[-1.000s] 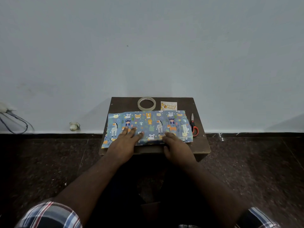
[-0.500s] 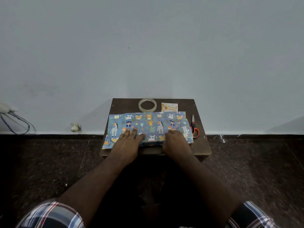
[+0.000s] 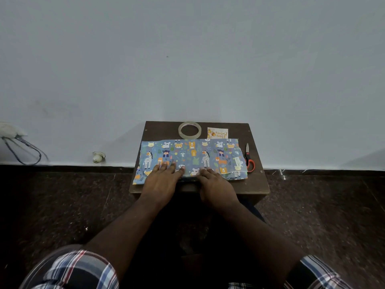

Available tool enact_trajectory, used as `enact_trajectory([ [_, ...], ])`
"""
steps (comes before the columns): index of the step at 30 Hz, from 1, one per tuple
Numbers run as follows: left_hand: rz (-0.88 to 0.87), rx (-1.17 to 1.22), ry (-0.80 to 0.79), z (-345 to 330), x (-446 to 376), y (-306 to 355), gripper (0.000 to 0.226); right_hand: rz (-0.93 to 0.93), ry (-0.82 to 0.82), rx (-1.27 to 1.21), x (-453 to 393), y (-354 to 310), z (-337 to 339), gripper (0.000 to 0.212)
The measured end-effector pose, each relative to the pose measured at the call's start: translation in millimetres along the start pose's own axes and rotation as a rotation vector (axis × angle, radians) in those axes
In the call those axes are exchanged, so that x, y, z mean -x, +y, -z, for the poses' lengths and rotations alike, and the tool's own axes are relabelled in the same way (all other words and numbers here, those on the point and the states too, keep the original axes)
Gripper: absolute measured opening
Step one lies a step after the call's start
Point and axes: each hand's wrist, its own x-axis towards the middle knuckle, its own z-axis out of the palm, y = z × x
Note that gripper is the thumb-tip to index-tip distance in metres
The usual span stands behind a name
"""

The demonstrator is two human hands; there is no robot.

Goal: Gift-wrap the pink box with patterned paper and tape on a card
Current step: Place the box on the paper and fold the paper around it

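Blue animal-print paper (image 3: 191, 157) covers most of the small brown table (image 3: 258, 184), and no pink shows anywhere; by my reading the box lies under the paper, roughly where the hands press, though that cannot be confirmed. At the left, the paper's edge hangs just over the table's side. The left hand (image 3: 161, 180) lies flat on the near edge of the paper with its fingers straight and spread, holding nothing. Just beside it the right hand (image 3: 215, 185) presses the same edge, its fingers flat or only slightly bent, again gripping nothing. Behind the paper, the tape (image 3: 189, 130) roll and then the card (image 3: 217, 133) sit at the table's far side, apart from both hands. The scissors (image 3: 249, 158) lie at the right, just beside the paper.

The wrap looks early: one fold is being smoothed down, no tape seems applied, the ends look unfolded, and the card is unattached.
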Motion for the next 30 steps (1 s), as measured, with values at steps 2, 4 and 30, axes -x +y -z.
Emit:
enact_trajectory([
  [2,0.006,-0.009,-0.004,0.0,0.1,1.2,0.062,-0.002,0.006,-0.006,0.2,0.0,-1.3,0.049],
  [4,0.007,-0.013,-0.006,-0.5,1.6,1.5,0.062,-0.001,0.029,-0.024,-0.8,-1.0,-0.5,0.044],
  [30,-0.022,0.055,0.100,15.1,-3.2,-4.3,0.041,0.066,0.135,0.163,-19.8,-1.9,5.2,0.030],
])
